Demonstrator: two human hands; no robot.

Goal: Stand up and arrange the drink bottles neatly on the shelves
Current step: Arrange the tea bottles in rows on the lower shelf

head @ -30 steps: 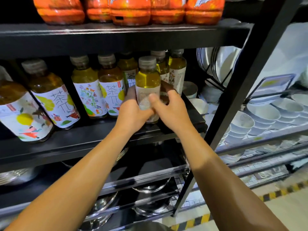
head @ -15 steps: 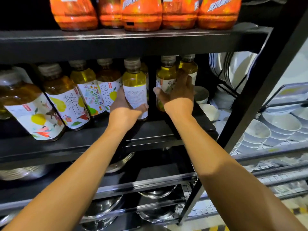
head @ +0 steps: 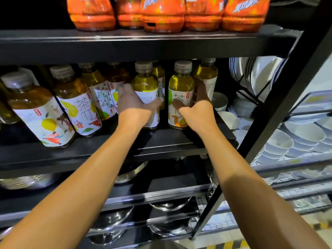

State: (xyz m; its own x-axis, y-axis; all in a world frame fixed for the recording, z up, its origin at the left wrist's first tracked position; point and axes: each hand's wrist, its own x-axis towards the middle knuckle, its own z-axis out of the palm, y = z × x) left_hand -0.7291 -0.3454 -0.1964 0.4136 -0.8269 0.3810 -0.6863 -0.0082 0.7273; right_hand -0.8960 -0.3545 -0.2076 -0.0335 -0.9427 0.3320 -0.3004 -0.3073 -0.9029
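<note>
Tea bottle (head: 77, 106) label reads "茶π"; orange bottles' (head: 242, 13) lettering unreadable.

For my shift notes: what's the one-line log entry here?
left hand: grips bottle | right hand: grips second bottle | both upright on shelf

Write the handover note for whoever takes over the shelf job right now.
Left hand grips an upright tea bottle on the middle shelf.
Right hand grips the neighbouring tea bottle, also upright.
Done: every bottle in view stands, orange bottles on the shelf above.
Left: close the gap between the held pair, line them up with the row, turn labels forward.
</note>
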